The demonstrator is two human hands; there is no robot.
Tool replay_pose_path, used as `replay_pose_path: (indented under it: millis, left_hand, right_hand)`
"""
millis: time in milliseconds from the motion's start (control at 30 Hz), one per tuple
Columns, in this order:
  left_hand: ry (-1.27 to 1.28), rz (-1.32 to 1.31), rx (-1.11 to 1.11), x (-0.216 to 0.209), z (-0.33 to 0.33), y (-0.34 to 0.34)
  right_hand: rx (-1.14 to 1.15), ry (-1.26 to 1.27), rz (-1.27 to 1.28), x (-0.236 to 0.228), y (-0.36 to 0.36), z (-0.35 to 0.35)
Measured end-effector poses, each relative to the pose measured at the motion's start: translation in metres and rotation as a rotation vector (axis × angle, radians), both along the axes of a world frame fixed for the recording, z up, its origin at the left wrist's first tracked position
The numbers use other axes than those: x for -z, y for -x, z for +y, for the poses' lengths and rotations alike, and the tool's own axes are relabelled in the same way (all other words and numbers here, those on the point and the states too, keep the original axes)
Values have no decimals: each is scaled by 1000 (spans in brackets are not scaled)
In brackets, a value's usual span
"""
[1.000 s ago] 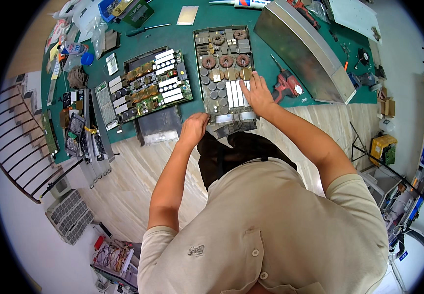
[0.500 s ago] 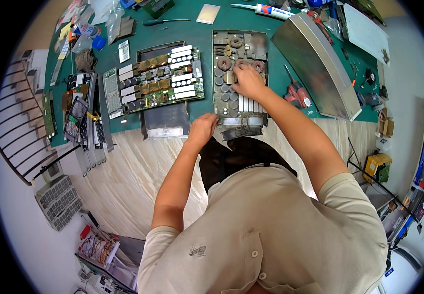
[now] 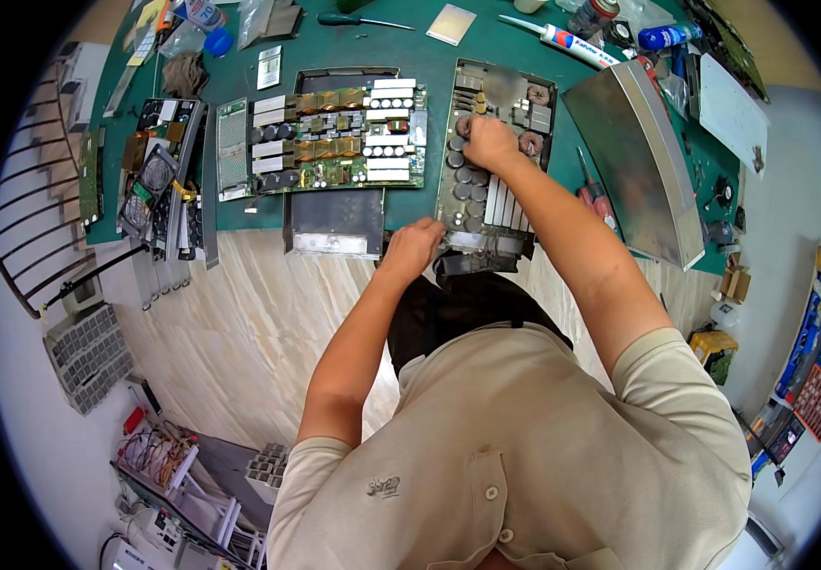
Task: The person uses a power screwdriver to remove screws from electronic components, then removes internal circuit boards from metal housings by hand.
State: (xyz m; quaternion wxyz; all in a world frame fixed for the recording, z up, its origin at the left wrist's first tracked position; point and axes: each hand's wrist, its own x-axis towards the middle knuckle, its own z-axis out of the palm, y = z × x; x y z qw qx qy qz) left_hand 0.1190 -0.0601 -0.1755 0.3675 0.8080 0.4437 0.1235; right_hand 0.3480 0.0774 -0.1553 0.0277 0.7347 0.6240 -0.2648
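Note:
A dusty circuit module (image 3: 468, 210) in a shallow metal case lies in front of me at the table's near edge. It carries round capacitors, pale heat sinks and copper-wound ring coils (image 3: 531, 143). My left hand (image 3: 413, 245) is closed on the case's near left corner, fingertips at its rim. Over the far half of the board, my right hand (image 3: 493, 147) has its fingers curled down among the parts, beside a ring coil. Those fingertips are partly hidden, so what they grip cannot be made out. To the left sits a cleaner green circuit board (image 3: 339, 171) on an open metal tray (image 3: 336, 211).
Right of the module lie a red-handled tool (image 3: 597, 201) and a large bent metal cover (image 3: 640, 157). A sealant tube (image 3: 576, 44) and a screwdriver (image 3: 363, 21) lie farther back. More electronic units (image 3: 159, 180) stand at the table's left end.
My view has turned, so the table and its things appear shifted right and slightly rotated. Both hands stay at about the same places on the module.

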Motion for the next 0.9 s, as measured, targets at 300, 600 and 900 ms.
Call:
replay_pose_path:
  millis: [300, 600, 900]
  left_hand:
    - [42, 31, 42, 8, 2, 1]
    - [65, 20, 43, 5, 3, 0]
    - [-28, -32, 43, 7, -4, 1]
  right_hand:
    - [-306, -75, -137, 10, -15, 25]
    - [-429, 60, -201, 14, -4, 38]
    - [-487, -24, -103, 8, -13, 37]
